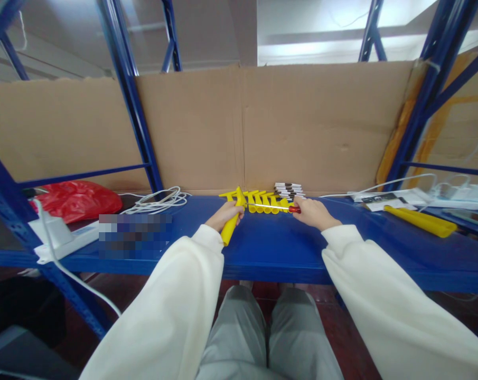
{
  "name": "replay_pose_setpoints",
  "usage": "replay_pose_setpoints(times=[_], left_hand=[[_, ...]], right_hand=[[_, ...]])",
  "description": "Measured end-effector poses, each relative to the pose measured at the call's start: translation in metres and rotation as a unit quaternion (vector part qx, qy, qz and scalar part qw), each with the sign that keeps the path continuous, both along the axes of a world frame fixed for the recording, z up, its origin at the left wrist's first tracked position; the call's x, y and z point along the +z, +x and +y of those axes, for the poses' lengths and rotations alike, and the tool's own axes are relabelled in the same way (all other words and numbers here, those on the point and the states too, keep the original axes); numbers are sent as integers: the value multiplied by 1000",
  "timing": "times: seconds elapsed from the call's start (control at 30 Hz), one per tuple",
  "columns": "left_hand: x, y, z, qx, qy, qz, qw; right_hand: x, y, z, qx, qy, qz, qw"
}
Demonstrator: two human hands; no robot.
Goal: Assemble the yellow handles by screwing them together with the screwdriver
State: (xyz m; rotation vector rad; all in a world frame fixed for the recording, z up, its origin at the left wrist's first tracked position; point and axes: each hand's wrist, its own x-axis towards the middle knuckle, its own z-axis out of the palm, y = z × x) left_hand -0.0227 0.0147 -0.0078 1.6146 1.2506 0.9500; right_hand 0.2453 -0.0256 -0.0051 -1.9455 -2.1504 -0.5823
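Note:
My left hand (225, 214) is closed around a yellow plastic handle-shaped piece (230, 231), held tilted above the blue shelf with its upper end flaring out. In my right hand (316, 212) is a screwdriver (295, 209) with a red grip. Its thin metal shaft points left and its tip meets the yellow piece near my left fingers; whether it sits in a screw is too small to tell. Behind the shaft, several similar yellow pieces (265, 203) lie in a row on the shelf. A pile of small white and dark packets (289, 190) sits just behind them.
The blue shelf (278, 248) is backed by cardboard (302, 121) between blue posts. To the left are a red plastic bag (78, 200), a coiled white cable (159, 200) and a power strip (74, 240). A long yellow piece (421, 220) and papers (389, 200) lie right.

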Motion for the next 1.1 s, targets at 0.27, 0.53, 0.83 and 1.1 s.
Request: replay_pose_setpoints(times=[0.27, 0.53, 0.83, 1.1], left_hand=[[3, 1, -2, 8, -5, -5, 1000], [2, 1, -2, -1, -6, 3, 1000], [0, 1, -1, 6, -5, 3, 1000], [0, 0, 0, -9, -9, 19, 1000]], right_hand=[[-1, 1, 1, 65, 7, 0, 998], [3, -4, -4, -9, -16, 32, 999], [5, -5, -5, 25, -4, 14, 1000], [6, -8, -7, -29, -32, 37, 998]])
